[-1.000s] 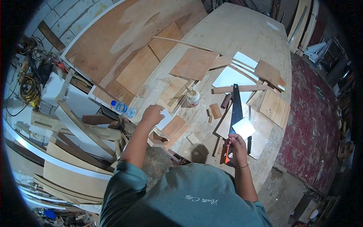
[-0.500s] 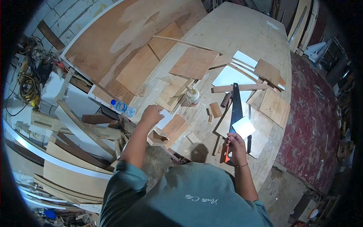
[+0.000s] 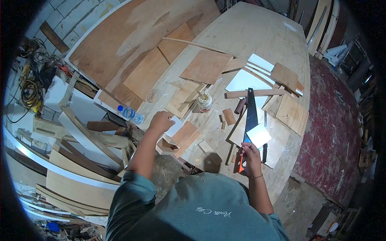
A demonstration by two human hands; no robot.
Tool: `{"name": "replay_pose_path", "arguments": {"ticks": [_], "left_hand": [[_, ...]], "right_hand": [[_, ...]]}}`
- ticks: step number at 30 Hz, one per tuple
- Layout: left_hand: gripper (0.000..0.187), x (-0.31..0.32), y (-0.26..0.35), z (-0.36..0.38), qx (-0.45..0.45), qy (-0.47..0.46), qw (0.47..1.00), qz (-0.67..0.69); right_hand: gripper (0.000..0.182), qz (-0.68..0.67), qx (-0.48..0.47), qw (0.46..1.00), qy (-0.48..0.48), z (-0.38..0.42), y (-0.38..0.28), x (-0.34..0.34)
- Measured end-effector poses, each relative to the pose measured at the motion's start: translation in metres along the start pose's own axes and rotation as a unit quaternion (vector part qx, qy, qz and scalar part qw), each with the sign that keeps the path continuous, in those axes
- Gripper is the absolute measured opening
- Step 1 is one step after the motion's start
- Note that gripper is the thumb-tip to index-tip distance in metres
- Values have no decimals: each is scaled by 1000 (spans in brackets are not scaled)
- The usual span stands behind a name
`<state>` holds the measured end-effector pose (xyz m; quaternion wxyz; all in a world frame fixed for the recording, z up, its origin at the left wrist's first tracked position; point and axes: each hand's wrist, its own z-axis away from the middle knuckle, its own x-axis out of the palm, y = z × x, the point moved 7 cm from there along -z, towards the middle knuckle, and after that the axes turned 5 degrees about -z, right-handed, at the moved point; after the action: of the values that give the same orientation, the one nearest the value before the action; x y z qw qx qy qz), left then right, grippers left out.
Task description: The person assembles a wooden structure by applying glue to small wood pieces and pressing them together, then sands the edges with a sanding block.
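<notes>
My left hand (image 3: 161,122) is closed at the near-left table edge, by a white piece (image 3: 174,127) and a small wooden box (image 3: 167,145); whether its fingers grip the white piece I cannot make out. My right hand (image 3: 251,155) is closed in a pinch on a small white square panel (image 3: 259,135). Under that hand and panel lies a handsaw with a dark blade (image 3: 251,110) and orange handle. A glass jar (image 3: 205,103) with a brush-like stick in it stands between the hands, farther back. Reddish-brown board pieces (image 3: 187,134) rest beside the box.
Wooden boards (image 3: 207,66) and white panels (image 3: 249,81) lie across the worktable (image 3: 257,24). A water bottle (image 3: 131,114) lies at the left edge. Curved wooden frames (image 3: 86,140) stand left of the table; a red floor (image 3: 325,132) is at the right.
</notes>
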<state>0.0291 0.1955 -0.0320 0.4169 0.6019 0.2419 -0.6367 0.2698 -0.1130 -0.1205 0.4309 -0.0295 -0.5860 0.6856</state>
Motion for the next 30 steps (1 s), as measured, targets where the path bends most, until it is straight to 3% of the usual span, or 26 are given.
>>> {"name": "replay_pose_path", "arguments": {"ticks": [12, 30], "left_hand": [[32, 3, 1, -8, -20, -44, 997, 55], [31, 6, -1, -10, 3, -57, 998, 15]], "right_hand": [[18, -12, 12, 1000, -1, -4, 3, -2], [18, -2, 5, 1000, -2, -9, 0, -5]]}}
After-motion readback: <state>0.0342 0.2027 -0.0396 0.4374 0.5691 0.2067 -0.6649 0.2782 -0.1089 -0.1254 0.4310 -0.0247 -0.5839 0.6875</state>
